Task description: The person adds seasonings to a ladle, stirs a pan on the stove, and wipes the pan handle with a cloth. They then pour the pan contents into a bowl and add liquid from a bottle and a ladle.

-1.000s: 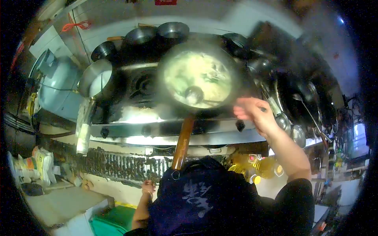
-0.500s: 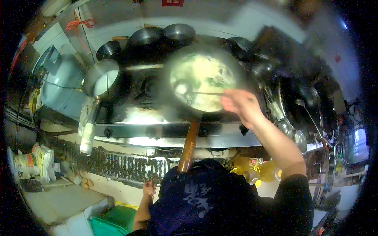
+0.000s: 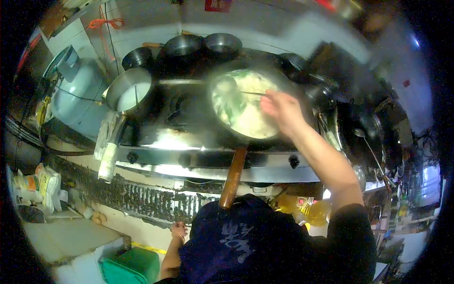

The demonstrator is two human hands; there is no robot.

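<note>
My right hand (image 3: 282, 110) grips the thin handle of a ladle (image 3: 250, 93) over a large pan. The ladle's round bowl is smeared by motion at the left side of the pan. Pale, creamy food (image 3: 254, 120) with green pieces fills the pan, and steam blurs it. Toward my body points the pan's brown wooden handle (image 3: 234, 175), untouched by either hand. Low beside my dark shirt hangs my left hand (image 3: 179, 230), fingers curled, with nothing visible in it.
A saucepan (image 3: 111, 97) of whitish liquid with a wrapped handle stands left on the stove. Dark pans (image 3: 184, 46) line the back. A gas cylinder (image 3: 78, 97) is at left, a green bin (image 3: 132, 266) below. Oil bottles (image 3: 314, 212) and metal utensils (image 3: 366, 142) are at right.
The ladle's bowl has moved away from me, toward the pan's far left side, and my right hand has moved slightly up with it. More green shows in the food. The view has shifted slightly.
</note>
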